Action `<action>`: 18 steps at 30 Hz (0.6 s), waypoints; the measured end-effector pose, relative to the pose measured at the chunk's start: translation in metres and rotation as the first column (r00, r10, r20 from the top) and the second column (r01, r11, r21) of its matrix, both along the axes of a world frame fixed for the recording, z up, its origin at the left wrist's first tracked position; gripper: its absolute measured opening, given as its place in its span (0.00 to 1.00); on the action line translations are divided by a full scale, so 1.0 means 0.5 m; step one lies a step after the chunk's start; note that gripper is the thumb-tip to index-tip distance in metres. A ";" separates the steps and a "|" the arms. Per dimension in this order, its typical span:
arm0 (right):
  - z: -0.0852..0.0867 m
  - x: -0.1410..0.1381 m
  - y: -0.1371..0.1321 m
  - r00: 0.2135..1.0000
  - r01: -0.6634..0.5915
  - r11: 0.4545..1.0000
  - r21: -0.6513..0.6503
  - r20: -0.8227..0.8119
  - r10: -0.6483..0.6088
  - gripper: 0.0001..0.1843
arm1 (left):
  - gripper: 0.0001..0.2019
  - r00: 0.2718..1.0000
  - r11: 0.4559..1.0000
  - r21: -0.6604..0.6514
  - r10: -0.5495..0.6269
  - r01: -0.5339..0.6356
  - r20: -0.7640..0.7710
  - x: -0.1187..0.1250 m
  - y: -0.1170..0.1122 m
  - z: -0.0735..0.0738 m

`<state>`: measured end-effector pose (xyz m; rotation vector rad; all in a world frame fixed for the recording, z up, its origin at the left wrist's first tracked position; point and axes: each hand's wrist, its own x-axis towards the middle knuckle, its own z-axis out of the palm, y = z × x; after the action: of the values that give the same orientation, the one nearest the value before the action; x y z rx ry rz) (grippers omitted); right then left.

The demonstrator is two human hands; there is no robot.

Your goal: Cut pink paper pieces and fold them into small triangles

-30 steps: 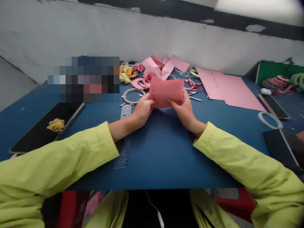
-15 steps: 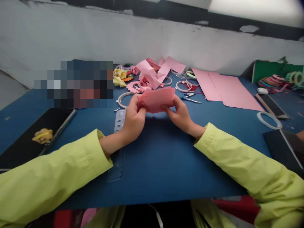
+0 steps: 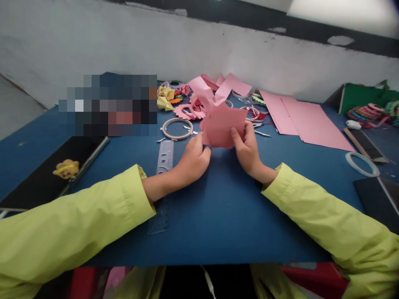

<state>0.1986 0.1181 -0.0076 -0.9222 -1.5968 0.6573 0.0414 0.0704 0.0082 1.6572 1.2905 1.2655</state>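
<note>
Both my hands hold a folded pink paper sheet [image 3: 222, 124] upright above the blue table [image 3: 218, 207]. My left hand [image 3: 193, 160] pinches its lower left corner, fingers closed. My right hand [image 3: 247, 147] grips its lower right edge with thumb in front and fingers behind. A clear ruler [image 3: 163, 174] lies under my left forearm. A tape ring [image 3: 177, 128] sits just left of the paper.
Pink paper scraps and cut shapes [image 3: 202, 97] pile behind the sheet. Large pink sheets [image 3: 305, 120] lie at the right. A black tablet with a yellow charm [image 3: 59, 170] lies at the left. Another tape ring [image 3: 362, 163], a dark device [image 3: 378, 199] and a green box [image 3: 363, 95] are at the right.
The paper went from tilted flat and low to standing upright. My left hand slid down to its lower left corner; my right hand shifted a little right.
</note>
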 end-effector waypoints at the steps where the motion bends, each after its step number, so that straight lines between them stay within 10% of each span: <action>1: 0.000 0.000 -0.001 1.000 -0.027 1.000 -0.012 0.006 0.027 0.11 | 0.16 1.000 1.000 0.007 0.023 -0.023 -0.002 0.001 -0.001 -0.001; 18: -0.005 0.005 0.000 0.996 -0.077 0.994 -0.075 0.048 0.081 0.05 | 0.19 0.922 0.995 0.097 0.024 0.015 -0.388 -0.004 -0.013 -0.017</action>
<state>0.2013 0.1179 -0.0100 -0.9395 -1.6708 0.7571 0.0392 0.0637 -0.0001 2.0522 1.4798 1.0469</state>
